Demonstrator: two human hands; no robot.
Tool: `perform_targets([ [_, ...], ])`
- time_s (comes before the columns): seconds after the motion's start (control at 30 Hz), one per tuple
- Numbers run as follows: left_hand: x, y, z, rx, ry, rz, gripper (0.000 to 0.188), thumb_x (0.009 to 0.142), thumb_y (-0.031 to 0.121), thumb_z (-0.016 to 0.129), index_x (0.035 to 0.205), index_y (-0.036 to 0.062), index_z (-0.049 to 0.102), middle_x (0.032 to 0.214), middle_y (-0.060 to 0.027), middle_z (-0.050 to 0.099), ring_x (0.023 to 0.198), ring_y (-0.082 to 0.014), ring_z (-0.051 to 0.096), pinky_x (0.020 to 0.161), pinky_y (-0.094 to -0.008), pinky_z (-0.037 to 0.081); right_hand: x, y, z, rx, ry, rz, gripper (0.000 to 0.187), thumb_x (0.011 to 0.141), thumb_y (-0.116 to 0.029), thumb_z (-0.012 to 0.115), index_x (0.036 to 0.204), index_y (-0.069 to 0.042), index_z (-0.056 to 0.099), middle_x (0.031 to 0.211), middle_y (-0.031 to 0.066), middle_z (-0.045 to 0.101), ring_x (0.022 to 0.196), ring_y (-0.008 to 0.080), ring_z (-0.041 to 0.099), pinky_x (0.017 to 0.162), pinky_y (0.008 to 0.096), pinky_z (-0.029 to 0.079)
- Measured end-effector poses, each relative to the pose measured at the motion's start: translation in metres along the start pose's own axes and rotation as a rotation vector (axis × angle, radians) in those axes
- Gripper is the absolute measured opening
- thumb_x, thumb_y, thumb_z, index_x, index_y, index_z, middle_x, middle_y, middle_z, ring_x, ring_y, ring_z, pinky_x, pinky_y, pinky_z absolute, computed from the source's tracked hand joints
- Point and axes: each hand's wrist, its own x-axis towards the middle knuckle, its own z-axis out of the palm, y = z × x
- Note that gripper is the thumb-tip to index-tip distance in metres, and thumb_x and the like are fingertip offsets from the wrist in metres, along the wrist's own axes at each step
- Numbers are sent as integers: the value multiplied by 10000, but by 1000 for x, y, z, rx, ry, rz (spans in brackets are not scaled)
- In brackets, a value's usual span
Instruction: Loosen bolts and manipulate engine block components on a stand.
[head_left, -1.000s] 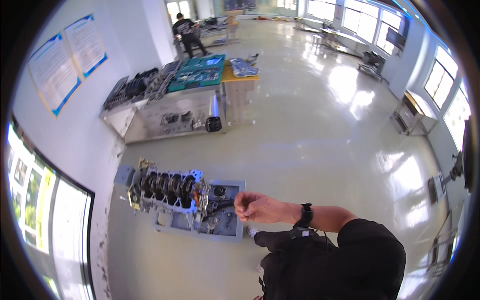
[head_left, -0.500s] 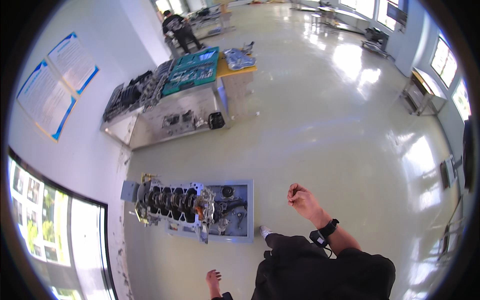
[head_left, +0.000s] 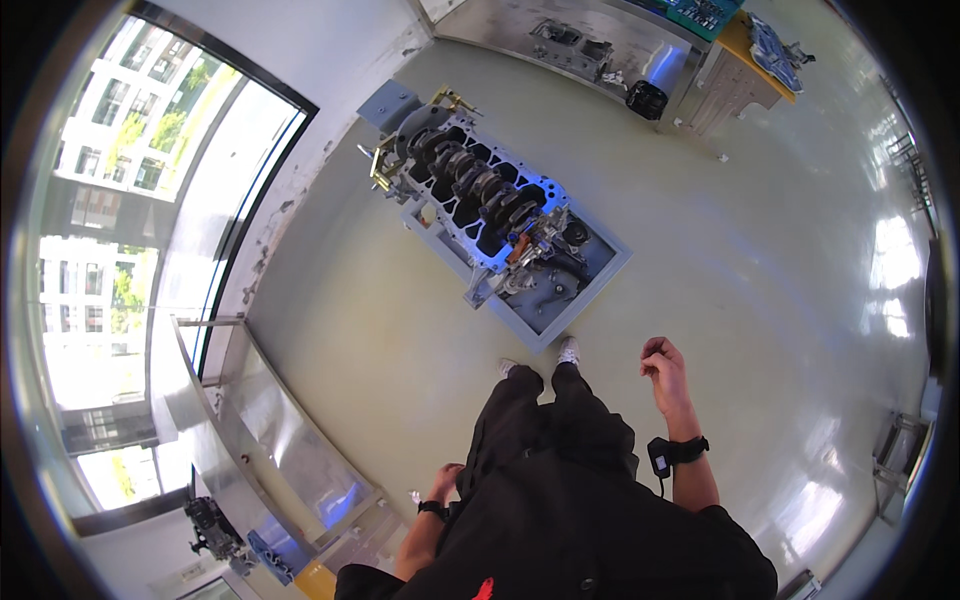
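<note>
My right hand point(head_left: 664, 374) is raised in front of my right side, above the floor. Its fingers are curled in towards the thumb; whether anything small is inside them is hidden. My left hand point(head_left: 446, 482) hangs low beside my left thigh, close to the black trousers point(head_left: 490, 430), and its fingers are mostly out of sight. Ahead of my feet stands an engine block point(head_left: 465, 190) with its crankshaft point(head_left: 475, 180) exposed, mounted on a stand over a grey tray point(head_left: 537, 338). Neither hand touches it. Loose engine parts point(head_left: 552, 290) lie in the tray.
A metal bench point(head_left: 500, 35) with parts on its lower shelf stands at the far side, a wooden-sided unit point(head_left: 735, 90) at its end. Another metal bench point(head_left: 290, 430) is at the near left below the windows point(head_left: 130, 250). Black straps with a small device point(head_left: 660, 457) circle my right wrist.
My view has turned left and tilted down, so the engine sits higher and more central. Both shoes now show near the tray. My left hand has come in against my thigh; my right stays raised.
</note>
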Motion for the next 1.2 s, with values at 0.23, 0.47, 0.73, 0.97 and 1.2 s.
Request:
perform_targets([
  [0.23, 19, 10, -11, -188, 47, 13, 301, 860, 169, 473, 1049, -43, 570, 953, -104, 623, 851, -179, 591, 745, -300, 473, 19, -14, 43, -196, -37, -101, 156, 722, 42, 462, 841, -36, 527, 744, 22, 522, 623, 96, 480, 579, 228, 395],
  [0.47, 79, 76, -85, -164, 114, 24, 274, 863, 166, 435, 1073, 30, 546, 946, -110, 621, 816, -194, 598, 681, -313, 480, -1, -1, 103, -325, 39, -169, 161, 720, 40, 467, 843, -39, 534, 732, 11, 529, 620, 86, 479, 571, 227, 398],
  [0.73, 107, 68, -204, -252, 45, 17, 277, 876, 170, 418, 1091, 43, 537, 972, -110, 618, 845, -206, 596, 710, -342, 479, -32, 51, 226, -933, -79, -256, 170, 816, -93, 529, 967, -19, 555, 791, 57, 581, 723, 130, 562, 660, 257, 449],
  [0.97, 108, -39, -323, -270, 139, -228, 296, 868, 198, 429, 1099, 44, 529, 959, -94, 611, 812, -207, 599, 687, -358, 484, -23, 116, 245, -945, -141, 35, 221, 859, -180, 516, 1009, -21, 552, 786, 75, 603, 709, 143, 582, 644, 275, 465],
  [1.2, 138, -33, -370, -336, 209, -166, 265, 858, 198, 458, 1057, 46, 544, 916, -84, 615, 769, -194, 598, 652, -350, 477, -96, 242, 117, -676, 300, 578, 231, 827, -229, 543, 915, -16, 549, 764, 107, 588, 651, 218, 587, 583, 341, 496],
])
